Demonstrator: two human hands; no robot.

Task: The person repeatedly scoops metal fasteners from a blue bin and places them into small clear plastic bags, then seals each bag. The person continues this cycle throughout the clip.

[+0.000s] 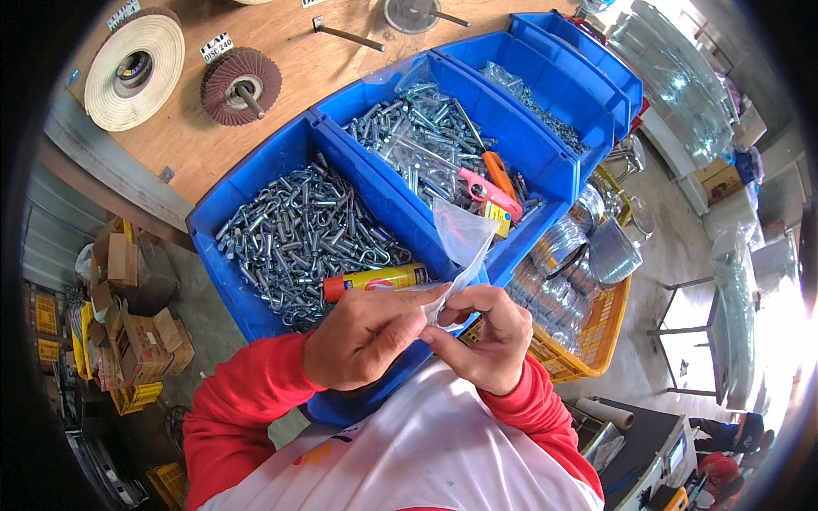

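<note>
A small clear plastic bag is pinched between my two hands, just in front of my chest. My left hand is closed on its near left edge, thumb against fingers. On the other side, my right hand grips the bag with curled fingers. Beyond my left hand lies a yellow spray can with a red cap, on a pile of metal hook-shaped fasteners in a blue bin. Whatever may be inside the bag cannot be made out.
A neighbouring blue bin holds bolts, a pink gas lighter and an orange-handled tool. Farther bins carry small hardware. A yellow crate with wire coils stands right. Abrasive discs hang on a wooden board.
</note>
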